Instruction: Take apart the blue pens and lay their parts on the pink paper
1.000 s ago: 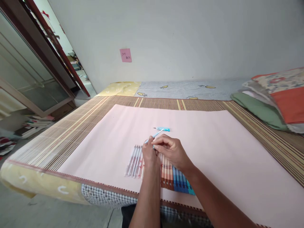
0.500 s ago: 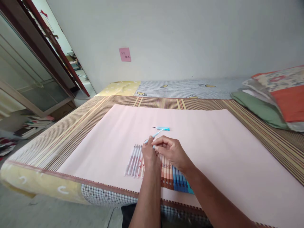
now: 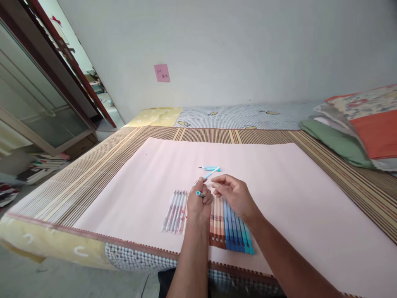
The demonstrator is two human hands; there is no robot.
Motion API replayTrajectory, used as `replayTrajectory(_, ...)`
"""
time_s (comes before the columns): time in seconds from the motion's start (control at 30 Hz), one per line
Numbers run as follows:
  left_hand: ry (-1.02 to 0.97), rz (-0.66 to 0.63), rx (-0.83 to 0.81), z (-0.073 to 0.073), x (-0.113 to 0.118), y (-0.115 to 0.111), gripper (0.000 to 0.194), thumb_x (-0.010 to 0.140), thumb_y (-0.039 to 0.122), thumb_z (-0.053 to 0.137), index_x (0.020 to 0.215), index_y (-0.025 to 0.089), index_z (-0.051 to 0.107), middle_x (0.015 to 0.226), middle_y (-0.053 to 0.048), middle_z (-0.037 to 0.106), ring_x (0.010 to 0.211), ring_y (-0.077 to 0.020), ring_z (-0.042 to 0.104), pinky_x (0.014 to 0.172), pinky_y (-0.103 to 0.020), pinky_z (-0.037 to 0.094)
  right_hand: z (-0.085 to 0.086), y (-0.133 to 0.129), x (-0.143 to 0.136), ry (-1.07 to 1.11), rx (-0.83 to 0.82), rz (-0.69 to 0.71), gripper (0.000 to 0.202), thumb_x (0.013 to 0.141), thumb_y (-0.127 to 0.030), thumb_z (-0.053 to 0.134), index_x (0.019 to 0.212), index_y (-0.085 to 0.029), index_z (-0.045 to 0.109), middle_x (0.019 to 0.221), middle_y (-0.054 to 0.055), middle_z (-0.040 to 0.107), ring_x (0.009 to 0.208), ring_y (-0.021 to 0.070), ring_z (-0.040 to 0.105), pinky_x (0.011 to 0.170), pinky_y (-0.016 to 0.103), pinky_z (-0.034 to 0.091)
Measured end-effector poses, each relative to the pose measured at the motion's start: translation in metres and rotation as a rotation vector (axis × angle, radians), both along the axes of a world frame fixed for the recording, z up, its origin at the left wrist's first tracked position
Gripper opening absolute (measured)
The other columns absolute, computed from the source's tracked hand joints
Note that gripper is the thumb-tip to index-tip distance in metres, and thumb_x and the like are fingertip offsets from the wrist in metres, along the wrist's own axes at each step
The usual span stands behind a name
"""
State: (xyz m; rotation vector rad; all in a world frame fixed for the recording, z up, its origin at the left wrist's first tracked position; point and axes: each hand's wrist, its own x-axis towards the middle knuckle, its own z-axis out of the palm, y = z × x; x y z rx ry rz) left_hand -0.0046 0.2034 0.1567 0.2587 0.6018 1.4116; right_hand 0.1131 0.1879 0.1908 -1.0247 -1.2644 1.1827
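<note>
My left hand (image 3: pixel 201 200) is closed around pen parts above the pink sheet. A slim pale blue-and-white pen piece (image 3: pixel 211 173) sticks out past its thumb, pointing up and right. The round teal end of a pen part (image 3: pixel 199 193) also shows in its curled fingers. Just to the right, my right hand (image 3: pixel 234 194) hovers with thumb and forefinger slightly apart, and nothing shows between them. Beyond both hands lies a teal pen piece with a dark tip (image 3: pixel 211 169). Under them, clear pens (image 3: pixel 174 211), brown-ended pens (image 3: pixel 217 223) and blue pens (image 3: pixel 235 231) lie in a row, partly hidden.
The pink sheet (image 3: pixel 124 186) covers much of a striped bamboo mat (image 3: pixel 102 165) on a bed. Folded cloths (image 3: pixel 341 145) are piled at the right. A pink note (image 3: pixel 161 73) is on the wall behind, and a glass-panelled cabinet (image 3: pixel 40 91) stands at the left.
My right hand has moved off the teal-ended part and away to the right. My left hand has turned, so the round teal end now faces me. The view has shifted slightly.
</note>
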Motion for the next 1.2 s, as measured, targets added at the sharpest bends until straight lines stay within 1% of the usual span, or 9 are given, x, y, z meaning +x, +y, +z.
replayTrajectory(0.13,0.0,-0.105,0.052,0.006,0.005,-0.003,0.022,0.086,0.026,0.073,0.077,0.014,0.057,0.047,0.011,0.037,0.032,-0.0006,0.021,0.037,-0.018,0.011,0.001,0.006,0.021,0.035,-0.039,-0.205,0.036,0.078,-0.049,0.076,0.095,-0.018,0.07,0.077,0.003,0.07,0.063,0.0145,0.064,0.059,0.028,0.055)
replayTrajectory(0.23,0.009,-0.149,0.075,0.006,0.008,-0.004,0.029,0.083,0.023,0.075,0.069,0.016,0.05,0.047,0.01,0.038,0.032,-0.0007,0.023,0.037,-0.018,0.011,0.001,0.01,0.033,0.071,-0.038,-0.28,0.038,0.074,-0.05,0.079,0.094,-0.018,0.071,0.073,0.002,0.069,0.061,0.0138,0.063,0.059,0.028,0.055)
replayTrajectory(0.33,0.017,-0.17,0.086,0.005,0.012,-0.005,0.031,0.081,0.022,0.075,0.066,0.016,0.048,0.047,0.01,0.039,0.032,-0.0007,0.023,0.036,-0.017,0.012,-0.002,0.013,0.039,0.028,-0.032,-0.273,0.034,0.073,-0.047,0.08,0.088,-0.017,0.073,0.069,0.001,0.067,0.062,0.0146,0.063,0.061,0.029,0.055)
replayTrajectory(0.53,-0.008,-0.15,0.059,0.003,0.017,-0.007,0.03,0.084,0.02,0.073,0.069,0.016,0.048,0.049,0.01,0.035,0.034,-0.0004,0.023,0.037,-0.017,0.015,-0.007,0.014,0.041,0.02,0.012,-0.24,0.036,0.07,-0.047,0.082,0.087,-0.018,0.071,0.076,0.003,0.07,0.066,0.0166,0.067,0.062,0.03,0.056)
replayTrajectory(0.67,-0.038,-0.127,0.024,0.002,0.018,-0.006,0.02,0.087,0.018,0.071,0.075,0.014,0.055,0.05,0.01,0.037,0.034,-0.0004,0.024,0.037,-0.016,0.016,-0.006,0.012,0.039,0.013,0.015,-0.202,0.035,0.072,-0.05,0.08,0.083,-0.018,0.069,0.073,0.004,0.071,0.067,0.0175,0.069,0.063,0.031,0.057)
replayTrajectory(0.77,-0.049,-0.109,0.004,0.002,0.019,-0.006,0.01,0.088,0.017,0.069,0.085,0.012,0.061,0.049,0.01,0.036,0.034,-0.0007,0.024,0.037,-0.016,0.015,-0.005,0.01,0.038,0.003,0.015,-0.219,0.035,0.073,-0.051,0.08,0.079,-0.018,0.067,0.069,0.004,0.07,0.066,0.0183,0.069,0.063,0.031,0.058)
replayTrajectory(0.83,-0.048,-0.096,-0.002,0.002,0.019,-0.005,0.009,0.089,0.018,0.069,0.086,0.012,0.062,0.049,0.01,0.036,0.034,-0.0008,0.023,0.037,-0.016,0.015,-0.004,0.009,0.039,0.005,0.012,-0.245,0.034,0.074,-0.05,0.079,0.078,-0.018,0.066,0.068,0.003,0.071,0.066,0.0182,0.069,0.063,0.031,0.057)
replayTrajectory(1.03,-0.061,-0.048,-0.038,0.004,0.019,-0.005,0.024,0.092,0.02,0.068,0.072,0.014,0.055,0.05,0.009,0.038,0.034,-0.0005,0.023,0.036,-0.016,0.016,-0.002,0.008,0.045,0.032,0.001,-0.317,0.026,0.076,-0.042,0.078,0.08,-0.019,0.066,0.068,0.003,0.071,0.066,0.0183,0.069,0.064,0.031,0.056)
replayTrajectory(1.2,-0.096,-0.029,-0.03,0.005,0.017,-0.008,0.034,0.097,0.021,0.062,0.065,0.014,0.052,0.051,0.007,0.04,0.035,-0.0001,0.025,0.036,-0.016,0.019,-0.002,0.009,0.049,0.035,-0.011,-0.348,0.015,0.084,-0.034,0.071,0.083,-0.02,0.066,0.068,0.002,0.071,0.065,0.0153,0.067,0.063,0.028,0.052)
